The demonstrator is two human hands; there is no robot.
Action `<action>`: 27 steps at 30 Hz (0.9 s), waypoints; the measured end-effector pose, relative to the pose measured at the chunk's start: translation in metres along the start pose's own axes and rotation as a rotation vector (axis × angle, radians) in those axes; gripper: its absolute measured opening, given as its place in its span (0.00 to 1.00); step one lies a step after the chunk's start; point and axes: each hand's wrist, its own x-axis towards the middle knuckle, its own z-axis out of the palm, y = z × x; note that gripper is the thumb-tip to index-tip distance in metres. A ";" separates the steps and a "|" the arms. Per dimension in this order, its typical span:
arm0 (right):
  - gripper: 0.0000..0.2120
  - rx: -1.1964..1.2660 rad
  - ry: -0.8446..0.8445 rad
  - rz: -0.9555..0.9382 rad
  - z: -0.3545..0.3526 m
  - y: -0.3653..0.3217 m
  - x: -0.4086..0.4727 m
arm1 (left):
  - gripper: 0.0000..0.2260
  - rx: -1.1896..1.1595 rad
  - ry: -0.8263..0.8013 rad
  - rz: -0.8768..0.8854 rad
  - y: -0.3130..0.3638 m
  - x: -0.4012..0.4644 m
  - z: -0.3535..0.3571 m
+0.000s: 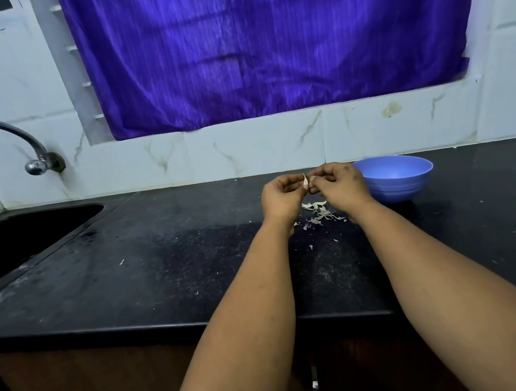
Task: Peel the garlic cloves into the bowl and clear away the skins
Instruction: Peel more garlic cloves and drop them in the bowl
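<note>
A pale garlic clove [305,181] is held up between both hands above the black counter. My left hand [281,196] pinches it from the left with curled fingers. My right hand [339,184] pinches it from the right, fingertips on its skin. Under the hands lies a small heap of papery garlic skins [319,211]. A blue plastic bowl [395,177] stands just right of my right hand, near the wall; its contents are hidden by its rim.
The black stone counter [160,257] carries scattered skin flecks. A dark sink [19,239] is sunk in at the left, with a chrome tap [13,142] on the tiled wall above it. A purple curtain [262,40] hangs behind.
</note>
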 end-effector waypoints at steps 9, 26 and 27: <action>0.04 0.242 0.014 0.085 -0.002 -0.002 0.000 | 0.02 0.100 -0.012 0.014 -0.005 0.000 0.000; 0.06 0.534 -0.131 0.320 -0.007 0.000 0.004 | 0.06 0.003 -0.057 0.001 -0.004 0.001 -0.001; 0.06 0.535 -0.132 0.325 -0.007 0.000 0.004 | 0.06 0.003 -0.061 0.001 -0.005 0.001 -0.001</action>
